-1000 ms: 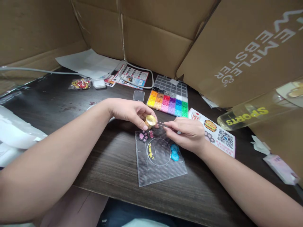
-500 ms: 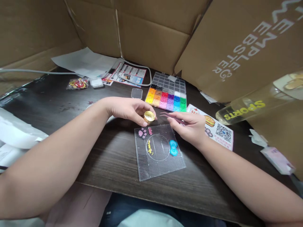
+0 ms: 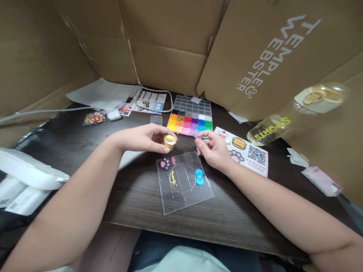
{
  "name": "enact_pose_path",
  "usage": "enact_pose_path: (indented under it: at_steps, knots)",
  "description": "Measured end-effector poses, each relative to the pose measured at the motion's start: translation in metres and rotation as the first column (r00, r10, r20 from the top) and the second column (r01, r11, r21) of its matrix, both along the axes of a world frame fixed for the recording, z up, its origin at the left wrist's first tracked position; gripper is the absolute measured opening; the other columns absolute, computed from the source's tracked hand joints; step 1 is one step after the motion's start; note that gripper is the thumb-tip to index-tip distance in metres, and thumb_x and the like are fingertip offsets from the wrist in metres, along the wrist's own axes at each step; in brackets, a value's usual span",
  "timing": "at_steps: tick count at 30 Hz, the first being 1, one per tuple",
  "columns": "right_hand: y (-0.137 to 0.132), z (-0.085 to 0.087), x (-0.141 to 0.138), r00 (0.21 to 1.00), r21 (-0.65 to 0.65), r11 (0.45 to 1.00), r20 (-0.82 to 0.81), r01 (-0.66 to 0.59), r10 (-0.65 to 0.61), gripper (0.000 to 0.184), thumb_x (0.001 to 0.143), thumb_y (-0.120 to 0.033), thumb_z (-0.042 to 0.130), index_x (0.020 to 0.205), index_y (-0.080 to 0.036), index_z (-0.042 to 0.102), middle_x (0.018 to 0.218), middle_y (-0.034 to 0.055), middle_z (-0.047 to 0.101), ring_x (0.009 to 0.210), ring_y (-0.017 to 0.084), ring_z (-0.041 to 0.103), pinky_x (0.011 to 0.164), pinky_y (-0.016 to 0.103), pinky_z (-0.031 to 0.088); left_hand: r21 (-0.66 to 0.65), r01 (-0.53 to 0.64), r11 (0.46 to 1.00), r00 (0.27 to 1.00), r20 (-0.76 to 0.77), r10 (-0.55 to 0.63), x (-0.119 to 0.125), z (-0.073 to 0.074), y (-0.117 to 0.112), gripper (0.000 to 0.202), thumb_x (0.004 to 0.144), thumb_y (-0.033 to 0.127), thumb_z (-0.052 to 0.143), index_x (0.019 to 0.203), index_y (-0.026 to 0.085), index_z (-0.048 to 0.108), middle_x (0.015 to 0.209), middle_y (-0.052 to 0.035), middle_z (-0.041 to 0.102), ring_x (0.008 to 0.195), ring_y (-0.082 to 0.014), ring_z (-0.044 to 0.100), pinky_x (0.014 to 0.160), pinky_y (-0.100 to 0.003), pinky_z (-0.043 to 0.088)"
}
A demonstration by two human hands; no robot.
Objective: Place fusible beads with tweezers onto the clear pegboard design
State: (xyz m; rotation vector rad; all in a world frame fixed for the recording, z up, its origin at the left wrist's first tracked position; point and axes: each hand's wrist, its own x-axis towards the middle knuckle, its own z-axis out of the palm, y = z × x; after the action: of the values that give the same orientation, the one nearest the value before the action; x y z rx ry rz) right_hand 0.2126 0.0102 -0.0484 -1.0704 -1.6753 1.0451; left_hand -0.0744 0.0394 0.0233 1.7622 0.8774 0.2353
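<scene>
My left hand [image 3: 144, 138] is closed around a small gold cup [image 3: 169, 142], held just above the dark table. My right hand [image 3: 212, 149] pinches thin tweezers [image 3: 202, 137], their tips pointing left toward the cup. Below both hands lies a clear square pegboard [image 3: 183, 183] carrying a pink paw shape, a few yellow beads along a ring outline, and a blue bow [image 3: 199, 176]. Behind the hands sits an open bead box [image 3: 189, 122] with rows of coloured beads.
A pattern card [image 3: 246, 151] with a burger picture and QR code lies right of the pegboard. A yellow sports bottle [image 3: 286, 121] leans at the right. Cardboard walls [image 3: 170, 41] surround the table; leaflets, a cable and white bags lie at the left.
The tweezers have drawn back from the gold cup to the right. The camera has tilted, so everything sits a little higher and further left in view. My left hand keeps its hold on the cup.
</scene>
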Motion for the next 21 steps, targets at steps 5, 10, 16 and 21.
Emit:
enact_pose_path:
  at_steps: [5,10,16,21]
  knots:
    - [-0.005,0.003,0.002,0.997,-0.02,1.0,-0.081,0.0,-0.001,0.045,0.097,-0.063,0.066,0.107,-0.024,0.046,0.049,-0.0102,0.052,0.041,0.011,0.041,0.045,0.023,0.03,0.124,-0.074,0.99,0.991,-0.102,0.087,-0.017,0.026,-0.018,0.053,0.087,0.047,0.08,0.132,0.02,0.068,0.116,-0.0057,0.071,0.101,-0.0203,0.065,0.089,-0.031,0.052]
    - [-0.004,0.005,0.005,0.997,-0.029,0.999,-0.067,0.033,-0.035,0.036,0.094,-0.053,0.069,0.101,-0.024,0.049,0.047,-0.0141,0.035,0.041,0.009,0.023,0.044,0.023,0.02,0.363,-0.231,0.903,0.914,-0.237,0.329,-0.04,0.039,-0.048,0.044,0.094,0.053,0.07,0.126,0.023,0.066,0.12,-0.0049,0.072,0.103,-0.0225,0.063,0.091,-0.036,0.05]
    - [-0.002,0.008,0.005,1.0,-0.024,1.0,-0.023,0.019,-0.02,0.036,0.085,-0.05,0.076,0.077,-0.022,0.056,0.053,-0.0064,0.039,0.047,0.01,0.03,0.046,0.025,0.023,0.473,-0.433,0.767,0.764,-0.259,0.59,-0.051,0.007,-0.092,0.039,0.092,0.058,0.066,0.114,0.025,0.065,0.114,-0.0062,0.075,0.105,-0.028,0.067,0.092,-0.041,0.051]
    - [0.0,0.006,0.004,0.999,0.004,0.999,-0.014,0.036,-0.036,0.041,0.083,-0.051,0.076,0.068,-0.021,0.053,0.056,-0.0033,0.041,0.052,0.012,0.036,0.05,0.027,0.029,0.6,-0.51,0.616,0.666,-0.177,0.724,-0.042,-0.031,-0.101,0.04,0.086,0.058,0.067,0.109,0.025,0.07,0.124,-0.0099,0.072,0.118,-0.0329,0.068,0.103,-0.046,0.054]
